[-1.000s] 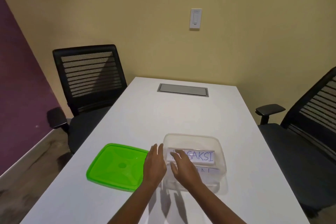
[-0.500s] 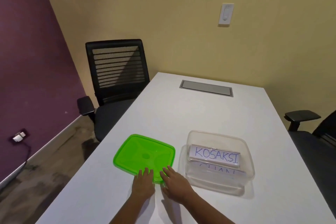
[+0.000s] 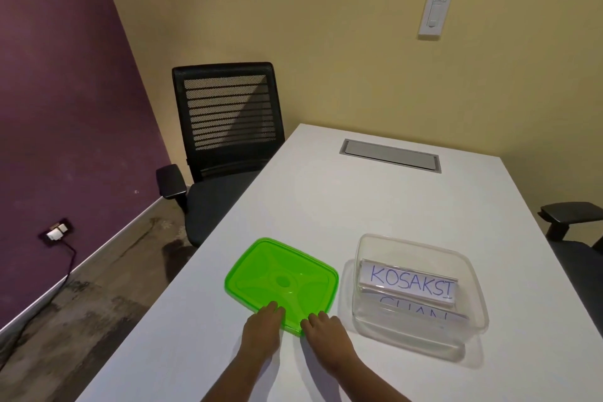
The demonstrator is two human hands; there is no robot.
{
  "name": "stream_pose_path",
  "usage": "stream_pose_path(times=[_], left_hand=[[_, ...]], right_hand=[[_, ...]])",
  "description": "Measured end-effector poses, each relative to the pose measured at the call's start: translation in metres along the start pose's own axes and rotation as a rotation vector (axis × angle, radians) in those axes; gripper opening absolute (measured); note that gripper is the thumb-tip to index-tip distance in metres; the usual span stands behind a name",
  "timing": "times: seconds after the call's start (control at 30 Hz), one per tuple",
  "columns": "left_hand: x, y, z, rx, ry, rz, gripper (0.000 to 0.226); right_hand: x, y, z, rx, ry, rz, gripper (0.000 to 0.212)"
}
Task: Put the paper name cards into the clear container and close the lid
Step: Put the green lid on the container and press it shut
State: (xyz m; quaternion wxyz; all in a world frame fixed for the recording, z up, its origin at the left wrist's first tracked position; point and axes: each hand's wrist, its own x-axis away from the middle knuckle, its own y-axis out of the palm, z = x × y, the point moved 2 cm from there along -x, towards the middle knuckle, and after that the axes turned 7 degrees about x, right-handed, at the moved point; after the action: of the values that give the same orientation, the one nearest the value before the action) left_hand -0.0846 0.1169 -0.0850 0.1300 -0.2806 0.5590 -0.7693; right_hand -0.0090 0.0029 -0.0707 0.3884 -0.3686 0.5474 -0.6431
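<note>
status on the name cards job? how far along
Done: the name cards are inside the clear container, at least two visible, none loose on the table. In hand: left hand and right hand are both at the near edge of the green lid, which lies flat on the table left of the container. Left: lift the lid onto the open container and press it shut.

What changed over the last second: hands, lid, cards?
Both hands left the clear container and moved left to the near edge of the green lid: left hand, right hand. Lid lies flat, not lifted. Name cards unchanged inside.
</note>
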Motion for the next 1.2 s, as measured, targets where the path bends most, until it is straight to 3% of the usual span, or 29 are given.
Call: stream_pose_path(times=[0.13, 0.33, 0.43, 0.53, 0.67, 0.77, 0.97, 1.07, 1.2], left_hand=[[0.001, -0.003, -0.004, -0.005, -0.030, 0.139, 0.045], [0.008, -0.019, -0.014, -0.002, -0.105, 0.394, 0.064], [0.009, -0.034, -0.019, 0.199, -0.363, 0.381, 0.070], [0.006, -0.051, -0.021, 0.460, -0.539, 0.470, 0.074], [0.000, -0.069, -0.024, 0.784, -0.625, 0.494, 0.072], [-0.006, -0.080, -0.027, 0.817, -0.617, 0.487, 0.065], [-0.021, -0.098, -0.018, 0.907, -0.469, 0.553, 0.049], [-0.026, -0.100, -0.005, 0.989, -0.378, 0.548, 0.041], [-0.032, -0.098, 0.020, 1.135, -0.269, 0.497, 0.034]], right_hand=[[0.002, -0.001, -0.002, -0.003, -0.068, 0.028, 0.035], [0.002, -0.016, 0.004, 0.024, -0.113, 0.133, 0.030], [-0.003, -0.042, 0.010, -0.079, -0.064, 0.183, 0.025], [-0.014, -0.061, 0.017, -0.339, 0.043, 0.200, 0.024], [-0.019, -0.086, 0.028, -0.878, 0.294, 0.322, 0.018], [-0.019, -0.099, 0.043, -1.108, 0.368, 0.358, 0.015], [-0.002, -0.120, 0.082, -1.318, 0.368, 0.371, 0.023], [0.010, -0.131, 0.105, -1.433, 0.446, 0.361, 0.031], [0.026, -0.148, 0.142, -1.580, 0.591, 0.422, 0.024]])
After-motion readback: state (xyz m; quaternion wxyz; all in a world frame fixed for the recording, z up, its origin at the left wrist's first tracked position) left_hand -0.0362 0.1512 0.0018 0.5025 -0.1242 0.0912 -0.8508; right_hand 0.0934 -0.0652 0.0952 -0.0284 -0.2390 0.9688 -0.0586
